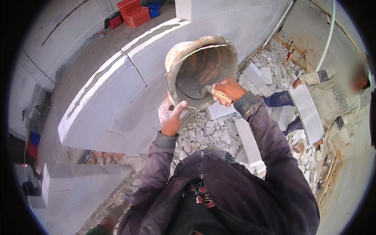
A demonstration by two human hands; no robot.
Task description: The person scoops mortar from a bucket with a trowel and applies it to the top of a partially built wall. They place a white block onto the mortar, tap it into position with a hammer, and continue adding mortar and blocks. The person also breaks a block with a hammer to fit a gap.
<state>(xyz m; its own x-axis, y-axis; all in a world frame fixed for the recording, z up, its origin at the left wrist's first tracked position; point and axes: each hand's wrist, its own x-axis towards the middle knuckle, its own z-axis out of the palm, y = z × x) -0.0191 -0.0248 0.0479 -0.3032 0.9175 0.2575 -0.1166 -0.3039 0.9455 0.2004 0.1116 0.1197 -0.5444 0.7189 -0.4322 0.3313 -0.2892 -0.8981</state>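
At the lower left of a bucket [211, 39], the rim was touched by the left hand [170, 116], its thumb spread apart from the fingers and its skin coated with pale dust. The bucket was tilted, its round mouth turned toward the person, and was positioned beside a curved wall [106, 100] and above rubble [213, 131]; whether any weight was borne by the wall could not be told from this angle. The rim was crusted with tan residue, the inside was streaked with grey and rusty orange, and wet grey mortar [188, 84] was gathered low in it. At the lower right of the mouth, the light, patterned handle of a trowel [221, 96] was gripped in the curled right hand [230, 92], its grey neck pointed inward.

At the far left, pale blocks [78, 184] were stacked. The curved wall was topped with a grey mortar strip [94, 79], and beyond it red crates [136, 15] were set on the floor [88, 53]. Below the bucket, the ground was covered with the broken rubble, strewn with white blocks [248, 141]. At the right, a long curved block [305, 111] was held near both ends by a co-worker [337, 92].
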